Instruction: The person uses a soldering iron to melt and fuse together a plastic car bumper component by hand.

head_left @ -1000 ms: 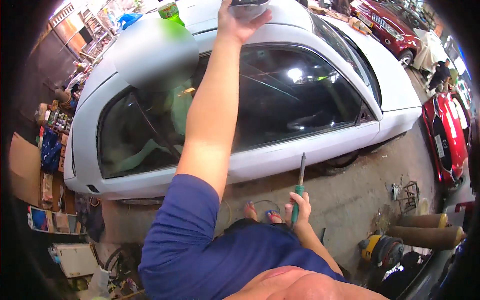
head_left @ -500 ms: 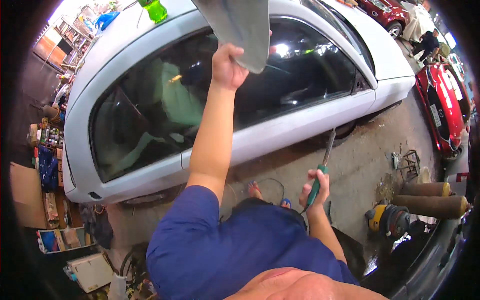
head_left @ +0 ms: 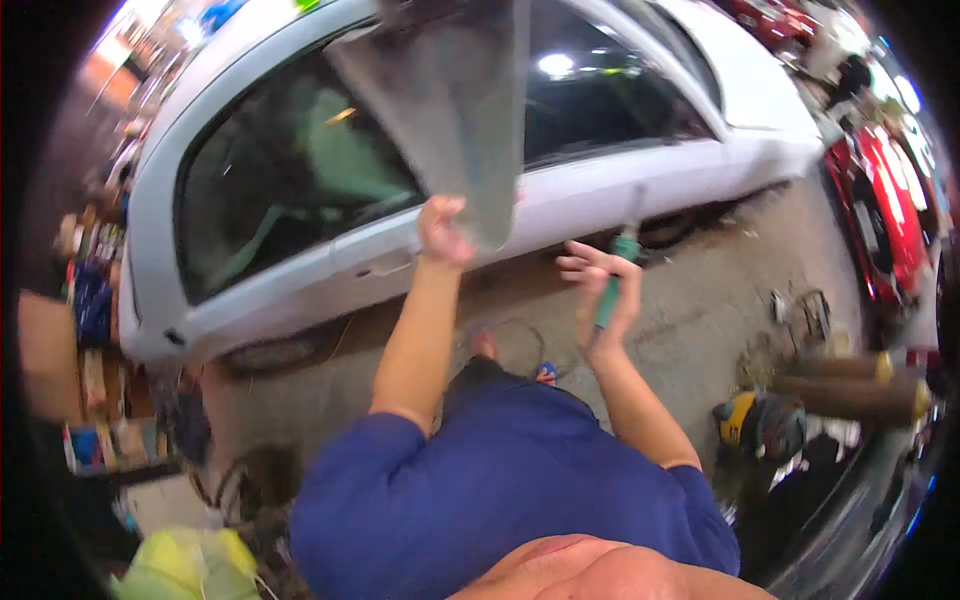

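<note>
My left hand point(head_left: 445, 230) is closed on the narrow lower end of a grey tapered panel point(head_left: 470, 130), held up in front of the car's side. The panel widens toward its top, which is blurred. In my right hand point(head_left: 615, 290) is a soldering iron point(head_left: 624, 247) with a green handle and a thin metal shaft pointing up and away. Some fingers of that hand stretch toward the panel, apart from it, while the handle rests against the palm. Behind both hands stands a pale grey car point(head_left: 640, 190) with dark windows.
A yellow and black machine point(head_left: 760, 428) and brown cylinders point(head_left: 850, 392) lie at the right. Farther right is a red car point(head_left: 875, 215). Boxes and clutter point(head_left: 95, 390) line the left side. A yellow-green object point(head_left: 185, 565) shows at the lower left.
My left hand has come down with the panel, so more of it shows. My right hand has risen with the soldering iron, some fingers now extended. The view has shifted and blurred.
</note>
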Available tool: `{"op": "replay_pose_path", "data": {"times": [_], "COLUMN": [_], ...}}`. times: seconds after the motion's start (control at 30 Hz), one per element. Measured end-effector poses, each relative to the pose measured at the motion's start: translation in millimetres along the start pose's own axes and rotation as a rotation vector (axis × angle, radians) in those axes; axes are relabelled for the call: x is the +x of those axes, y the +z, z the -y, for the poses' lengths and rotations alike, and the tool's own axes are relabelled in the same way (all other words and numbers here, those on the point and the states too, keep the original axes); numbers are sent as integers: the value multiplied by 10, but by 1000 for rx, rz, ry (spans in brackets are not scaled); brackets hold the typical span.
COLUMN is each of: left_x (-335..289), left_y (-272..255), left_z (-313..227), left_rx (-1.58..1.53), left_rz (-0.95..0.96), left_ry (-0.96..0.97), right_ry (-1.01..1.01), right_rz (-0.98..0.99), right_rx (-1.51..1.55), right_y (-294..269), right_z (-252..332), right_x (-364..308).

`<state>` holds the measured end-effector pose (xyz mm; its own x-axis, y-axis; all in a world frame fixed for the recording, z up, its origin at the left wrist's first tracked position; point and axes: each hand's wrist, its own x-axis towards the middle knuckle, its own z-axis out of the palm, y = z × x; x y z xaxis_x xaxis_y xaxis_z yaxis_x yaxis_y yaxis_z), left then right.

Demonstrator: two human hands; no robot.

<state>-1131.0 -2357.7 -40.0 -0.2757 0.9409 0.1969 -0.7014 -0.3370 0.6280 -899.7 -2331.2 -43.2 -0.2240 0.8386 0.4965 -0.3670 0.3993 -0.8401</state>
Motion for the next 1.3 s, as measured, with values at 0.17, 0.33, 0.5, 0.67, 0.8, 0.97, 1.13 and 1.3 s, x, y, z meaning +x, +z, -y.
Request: {"op": "replay_pose_path", "data": {"times": [0.17, 0.33, 0.5, 0.67, 0.8, 0.97, 1.13, 1.3], "left_x": [-423, -446, -636, -809, -886, -945, -955, -921], "left_y": [79, 117, 30, -186, -378, -305, -276, -194], "left_z": [107, 225, 308, 441, 558, 628, 741, 835], "left_rx": [218, 641, 833, 1026, 1231, 975, 960, 789], "left_rz": [-253, -591, -543, -355, -282, -147, -256, -394], "left_ry": [116, 197, 50, -122, -182, -206, -166, -152], "right_ry": [237, 186, 298, 436, 426, 408, 357, 182], "right_rz": [35, 148, 134, -5, 28, -82, -88, -58], "right_rx": [134, -68, 159, 395, 162, 70, -41, 45], "right_y": [329, 249, 207, 155, 49, 66, 116, 179], "right_z": [89, -47, -195, -235, -299, -207, -70, -210], "right_x": [-20, -266, -616, -536, -582, -677, -684, -725]}}
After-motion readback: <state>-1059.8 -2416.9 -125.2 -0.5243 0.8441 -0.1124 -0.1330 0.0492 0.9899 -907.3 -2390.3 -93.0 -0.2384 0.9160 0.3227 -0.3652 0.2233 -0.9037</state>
